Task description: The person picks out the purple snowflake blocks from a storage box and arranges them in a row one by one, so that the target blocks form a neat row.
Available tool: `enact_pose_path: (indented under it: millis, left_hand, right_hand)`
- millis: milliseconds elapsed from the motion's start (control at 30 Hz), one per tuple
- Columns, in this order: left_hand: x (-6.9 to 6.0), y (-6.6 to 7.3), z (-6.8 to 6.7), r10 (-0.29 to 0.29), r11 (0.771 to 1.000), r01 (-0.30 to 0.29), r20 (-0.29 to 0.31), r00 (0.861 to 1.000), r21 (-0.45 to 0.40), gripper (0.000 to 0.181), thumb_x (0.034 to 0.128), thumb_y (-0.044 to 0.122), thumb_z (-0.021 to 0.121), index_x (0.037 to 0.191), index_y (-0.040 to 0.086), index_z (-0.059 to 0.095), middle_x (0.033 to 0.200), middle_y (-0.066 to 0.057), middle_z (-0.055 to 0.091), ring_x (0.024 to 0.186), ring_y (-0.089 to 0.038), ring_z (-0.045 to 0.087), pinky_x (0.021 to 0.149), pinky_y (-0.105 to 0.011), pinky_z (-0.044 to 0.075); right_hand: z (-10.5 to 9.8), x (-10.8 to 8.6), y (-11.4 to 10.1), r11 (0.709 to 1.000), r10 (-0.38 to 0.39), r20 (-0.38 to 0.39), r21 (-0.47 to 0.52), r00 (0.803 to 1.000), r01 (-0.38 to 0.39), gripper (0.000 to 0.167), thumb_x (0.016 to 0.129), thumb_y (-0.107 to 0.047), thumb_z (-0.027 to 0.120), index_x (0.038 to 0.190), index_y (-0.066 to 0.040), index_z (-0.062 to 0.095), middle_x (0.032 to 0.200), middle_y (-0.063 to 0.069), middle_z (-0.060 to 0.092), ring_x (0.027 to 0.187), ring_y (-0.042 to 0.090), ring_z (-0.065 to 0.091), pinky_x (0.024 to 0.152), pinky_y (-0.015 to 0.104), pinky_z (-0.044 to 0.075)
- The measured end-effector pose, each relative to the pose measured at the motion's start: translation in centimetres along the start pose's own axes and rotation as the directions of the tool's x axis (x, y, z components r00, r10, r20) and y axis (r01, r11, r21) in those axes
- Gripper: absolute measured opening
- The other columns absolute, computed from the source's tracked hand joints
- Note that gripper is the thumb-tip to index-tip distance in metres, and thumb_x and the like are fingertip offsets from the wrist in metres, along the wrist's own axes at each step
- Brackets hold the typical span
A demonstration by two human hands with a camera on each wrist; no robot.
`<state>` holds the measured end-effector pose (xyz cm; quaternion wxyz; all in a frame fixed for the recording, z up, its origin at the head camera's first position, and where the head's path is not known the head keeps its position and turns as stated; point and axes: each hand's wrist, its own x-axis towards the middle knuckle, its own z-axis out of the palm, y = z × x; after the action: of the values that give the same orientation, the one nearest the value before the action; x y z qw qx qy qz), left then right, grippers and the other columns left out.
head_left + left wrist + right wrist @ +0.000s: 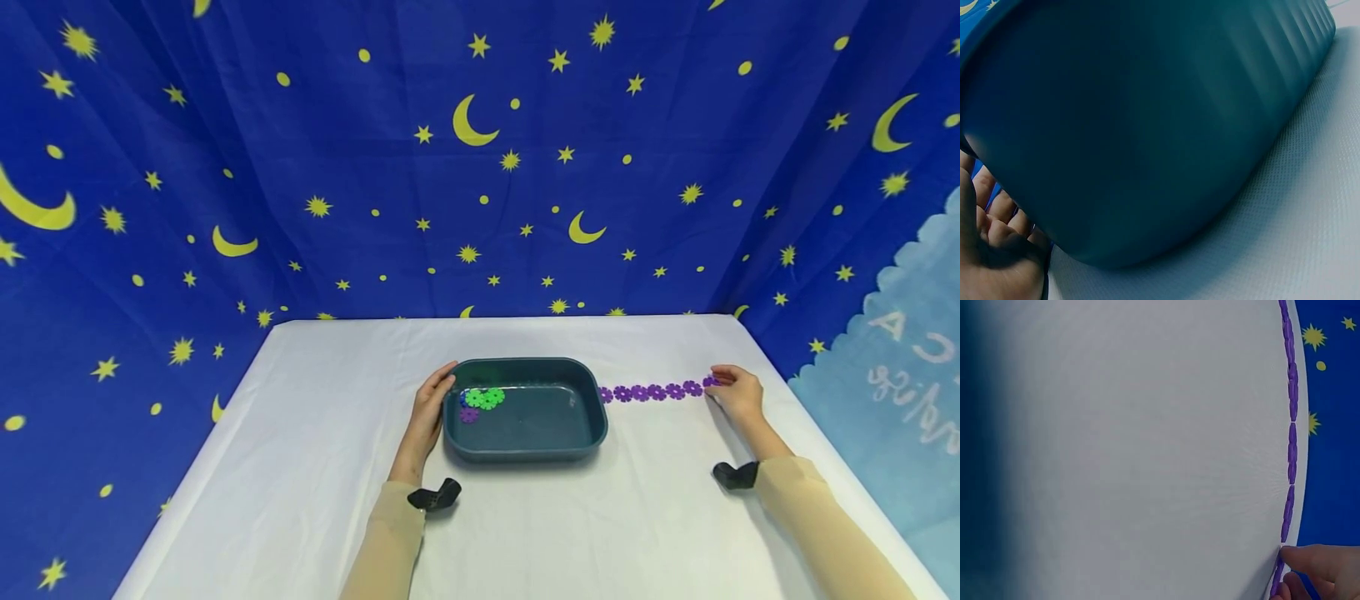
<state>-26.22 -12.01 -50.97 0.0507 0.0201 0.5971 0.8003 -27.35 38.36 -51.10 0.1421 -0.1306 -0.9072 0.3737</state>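
My left hand (pixel 429 410) holds the left end of a dark teal plastic basin (pixel 525 453), its fingers at the rim near the far left corner. The left wrist view shows those fingers (pixel 1002 206) partly hidden behind the basin wall. Inside the basin, at its left, lie green flower-shaped discs (pixel 486 398), a purple disc (pixel 468 415) and some blue. A row of several purple flower-shaped discs (pixel 656 392) runs right from the basin. At its far right end my right hand (pixel 738 396) pinches a purple disc (pixel 1277 575) between thumb and fingers.
A white cloth (pixel 570 525) covers the table. Blue curtains (pixel 480 183) with yellow moons and stars stand behind and at the sides. At the right hangs a light blue panel (pixel 900 358) with white lettering. Black wrist devices (pixel 437 497) show below both hands.
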Motion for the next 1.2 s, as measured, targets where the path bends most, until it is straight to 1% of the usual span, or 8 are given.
enact_pose_path:
  millis: [100,300,433,533,733,867,1033,1200]
  left_hand:
    - [0.1,0.0,0.0,-0.007,1.0,0.007,-0.004,1.0,0.002,0.043,0.1007,0.015,0.046,0.141,0.001,0.043,0.151,-0.012,0.037,0.135,-0.016,0.036,0.112,-0.029,0.033]
    - [0.7,-0.7,-0.4,-0.003,1.0,0.003,-0.009,1.0,-0.019,0.042,0.1007,0.015,0.046,0.141,0.002,0.044,0.15,-0.012,0.039,0.134,-0.016,0.038,0.111,-0.028,0.034]
    - [1.2,-1.6,-0.7,0.007,1.0,-0.008,-0.02,1.0,-0.029,0.043,0.1003,0.018,0.048,0.141,0.004,0.044,0.15,-0.01,0.039,0.135,-0.017,0.037,0.112,-0.03,0.033]
    - [1.4,-1.9,-0.8,0.012,0.999,-0.013,-0.026,1.0,-0.032,0.044,0.1,0.019,0.048,0.141,0.004,0.044,0.149,-0.011,0.04,0.135,-0.017,0.037,0.11,-0.027,0.035]
    - [1.5,-2.1,-0.8,0.027,0.999,-0.028,-0.036,0.999,-0.015,0.044,0.099,0.02,0.05,0.139,0.003,0.046,0.148,-0.01,0.042,0.135,-0.017,0.038,0.102,-0.017,0.039]
    - [1.5,-2.2,-0.7,0.026,1.0,-0.026,-0.038,0.999,-0.003,0.043,0.0991,0.02,0.05,0.139,0.004,0.047,0.148,-0.009,0.041,0.137,-0.017,0.035,0.106,-0.021,0.036]
    - [1.5,-2.3,-0.7,0.023,0.999,-0.024,-0.041,0.999,-0.022,0.043,0.0989,0.019,0.05,0.139,0.004,0.047,0.148,-0.01,0.041,0.137,-0.018,0.034,0.116,-0.035,0.028]
    - [1.5,-2.3,-0.6,0.026,0.999,-0.027,-0.044,0.999,-0.032,0.043,0.0992,0.018,0.049,0.139,0.003,0.046,0.148,-0.011,0.041,0.136,-0.017,0.036,0.117,-0.038,0.026]
  right_hand:
    - [-0.3,-0.1,-0.4,0.999,0.032,-0.009,0.002,0.999,-0.032,0.041,0.076,0.006,0.066,0.115,0.014,0.059,0.115,0.035,0.06,0.073,-0.003,0.054,0.062,0.004,0.036]
    - [-1.3,0.0,-1.8,0.994,0.065,-0.055,0.094,0.996,-0.06,0.036,0.082,0.002,0.063,0.117,0.013,0.06,0.103,0.025,0.068,0.064,-0.021,0.041,0.06,0.001,0.038]
    - [-1.4,-0.2,-3.1,0.986,0.049,-0.051,0.16,0.997,-0.04,0.035,0.083,0.001,0.064,0.116,0.012,0.06,0.078,-0.013,0.066,0.063,-0.022,0.044,0.061,0.001,0.041]
    - [-1.1,-0.8,-4.7,0.977,0.025,-0.047,0.211,0.999,-0.014,0.034,0.083,0.002,0.063,0.115,0.014,0.06,0.074,-0.027,0.057,0.065,-0.018,0.049,0.062,0.001,0.042]
    - [-0.1,-2.3,-7.9,0.961,-0.023,-0.002,0.277,1.0,0.023,0.034,0.084,0.003,0.064,0.115,0.015,0.059,0.075,-0.029,0.055,0.07,-0.013,0.054,0.065,0.003,0.045]
    - [0.9,-3.2,-9.7,0.952,-0.053,0.05,0.303,0.997,0.036,0.034,0.085,0.002,0.064,0.117,0.014,0.058,0.081,-0.022,0.059,0.073,-0.014,0.053,0.069,0.004,0.046]
    - [2.4,-4.0,-11.7,0.933,-0.127,0.103,0.349,0.987,0.083,0.031,0.086,0.0,0.065,0.114,0.013,0.06,0.091,-0.007,0.066,0.076,-0.011,0.056,0.071,0.006,0.048]
    - [4.1,-4.6,-13.6,0.915,-0.17,0.136,0.391,0.976,0.105,0.029,0.085,0.0,0.066,0.111,0.012,0.061,0.101,0.014,0.069,0.079,-0.006,0.059,0.073,0.008,0.049]
